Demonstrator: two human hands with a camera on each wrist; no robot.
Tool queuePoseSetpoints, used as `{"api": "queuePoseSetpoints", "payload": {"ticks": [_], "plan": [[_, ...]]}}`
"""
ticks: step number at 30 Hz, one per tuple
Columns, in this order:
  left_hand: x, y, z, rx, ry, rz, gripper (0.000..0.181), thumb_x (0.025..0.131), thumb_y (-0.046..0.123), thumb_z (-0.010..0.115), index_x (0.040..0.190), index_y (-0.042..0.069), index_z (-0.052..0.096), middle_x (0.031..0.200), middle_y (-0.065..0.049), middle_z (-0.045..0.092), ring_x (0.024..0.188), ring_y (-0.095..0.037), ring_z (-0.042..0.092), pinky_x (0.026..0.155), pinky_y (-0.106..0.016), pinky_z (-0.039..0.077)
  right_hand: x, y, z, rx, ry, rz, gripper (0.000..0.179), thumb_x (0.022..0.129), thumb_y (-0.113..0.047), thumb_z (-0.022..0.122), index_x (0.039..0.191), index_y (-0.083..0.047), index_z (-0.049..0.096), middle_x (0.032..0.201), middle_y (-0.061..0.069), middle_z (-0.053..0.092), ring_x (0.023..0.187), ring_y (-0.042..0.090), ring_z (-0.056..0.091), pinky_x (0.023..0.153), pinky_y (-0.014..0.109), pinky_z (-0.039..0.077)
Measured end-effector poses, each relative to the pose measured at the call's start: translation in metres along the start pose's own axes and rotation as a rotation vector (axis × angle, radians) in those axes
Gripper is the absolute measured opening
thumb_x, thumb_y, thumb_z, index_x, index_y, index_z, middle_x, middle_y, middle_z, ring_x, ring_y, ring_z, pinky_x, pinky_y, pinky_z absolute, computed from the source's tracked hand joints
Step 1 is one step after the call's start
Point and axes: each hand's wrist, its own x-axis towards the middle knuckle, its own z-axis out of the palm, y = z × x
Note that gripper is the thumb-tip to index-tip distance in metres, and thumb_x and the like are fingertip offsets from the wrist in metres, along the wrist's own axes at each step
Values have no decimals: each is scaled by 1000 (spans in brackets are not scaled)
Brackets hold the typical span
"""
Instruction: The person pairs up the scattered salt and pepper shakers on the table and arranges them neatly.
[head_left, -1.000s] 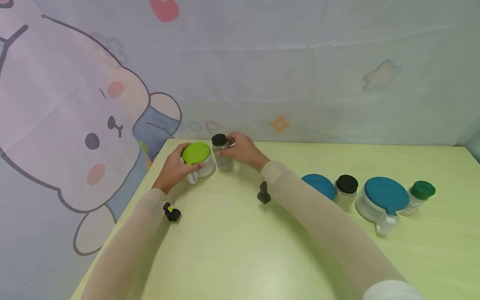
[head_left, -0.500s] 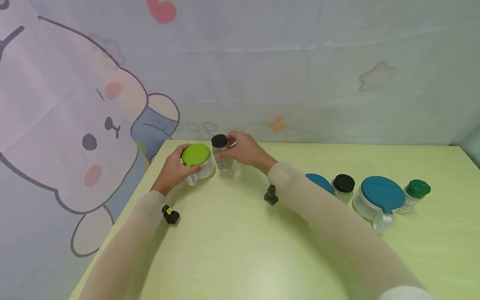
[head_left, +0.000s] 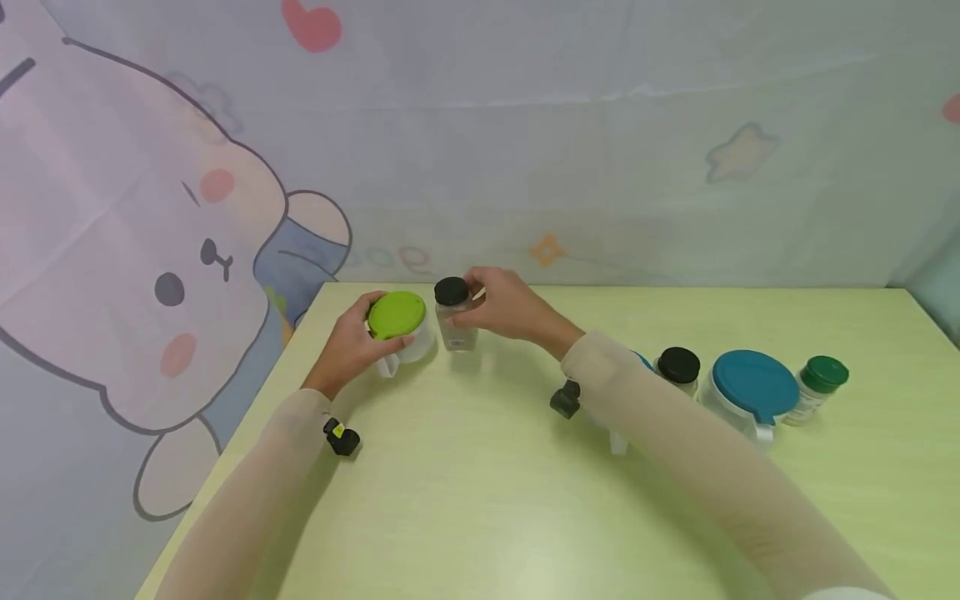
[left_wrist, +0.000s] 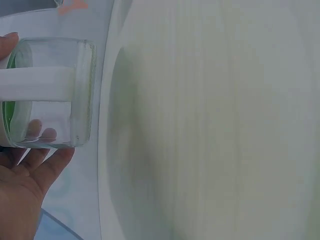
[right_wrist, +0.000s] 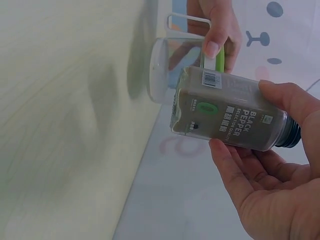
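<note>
In the head view, my left hand (head_left: 351,346) grips a round clear seasoning jar with a green lid (head_left: 397,315) and a white handle at the far left of the table. The left wrist view shows the glass jar body (left_wrist: 52,117) with fingers round it. Just to its right, my right hand (head_left: 513,308) holds a square clear bottle with a black cap (head_left: 452,292), upright. Its label reads black pepper on the brown-filled pepper bottle (right_wrist: 225,110) in the right wrist view. Both containers appear lifted, their shadows lying apart on the table.
On the right of the pale table (head_left: 465,483) stand a black-capped bottle (head_left: 678,365), a blue-lidded jar (head_left: 755,385) and a green-capped shaker (head_left: 823,375). Another blue-lidded jar is mostly hidden behind my right sleeve (head_left: 675,433). A printed cloth (head_left: 480,150) hangs behind the table.
The pepper bottle has shifted right and slightly towards me, in my right hand. The green-lidded jar has moved a little the same way. The head view has turned slightly right.
</note>
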Motion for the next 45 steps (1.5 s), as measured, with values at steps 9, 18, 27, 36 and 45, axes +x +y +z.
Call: {"api": "queuePoseSetpoints", "payload": {"ticks": [9,18,27,36,45], "plan": [[-1,12,5,-19,-11,34,89,79,41,87,149,9,43,135,-12,56,113,-27,56,93,-45,50,-16,-4,-8,13,-21,-40,32,83,-19,83,108,-9,66,107,5,67,95,17,72,82,32,58],[-6,18,10,-11,-25,18,90,79,42,87,149,9,42,134,-10,56,111,-27,57,92,-45,50,-35,-5,-12,54,-34,-19,33,83,-19,83,110,-9,66,110,4,67,98,14,72,83,33,58],[-9,22,14,-25,-32,24,89,78,40,88,148,7,43,134,-11,57,114,-28,57,94,-48,51,-50,0,-19,26,-26,-8,33,84,-24,83,110,-11,67,110,3,67,100,17,71,85,35,57],[-11,27,18,-38,-40,40,89,78,37,89,148,8,42,136,-12,56,117,-29,56,98,-50,52,-63,3,-29,8,-9,-42,33,86,-20,82,114,-9,69,111,1,70,101,17,71,86,32,58],[-16,38,25,-70,-65,48,88,79,35,89,149,9,42,138,-11,54,119,-28,56,99,-50,53,-79,7,-33,60,-4,-76,36,83,-9,82,115,-4,66,112,7,67,103,22,70,84,25,59]]}}
